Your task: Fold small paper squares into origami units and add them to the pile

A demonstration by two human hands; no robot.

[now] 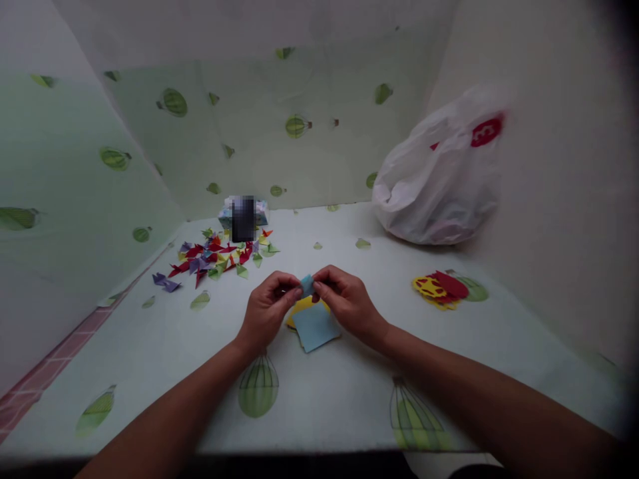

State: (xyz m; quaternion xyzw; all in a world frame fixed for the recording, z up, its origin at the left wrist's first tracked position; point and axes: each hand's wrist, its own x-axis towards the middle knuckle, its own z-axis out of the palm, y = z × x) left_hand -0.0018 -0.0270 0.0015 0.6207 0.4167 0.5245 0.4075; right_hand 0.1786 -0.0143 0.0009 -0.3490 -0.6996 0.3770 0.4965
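Observation:
Between my two hands is a small folded piece of light blue paper point(307, 285), held up above the table. My left hand point(269, 303) pinches its left side between thumb and fingers. On the opposite side, the thumb and fingers of my right hand point(349, 303) close on it too. Just below lies a square sheet of light blue paper point(316, 328), flat on the table. Yellow paper point(299, 307) shows from under that sheet, partly hidden by my hands.
Folded paper cranes point(200, 259) in several colours are heaped at the back left, before a tissue box point(262, 211) and a dark blurred object point(243, 219). Red and yellow paper cutouts point(442, 287) lie on the right. A white plastic bag point(434, 193) stands at the back right.

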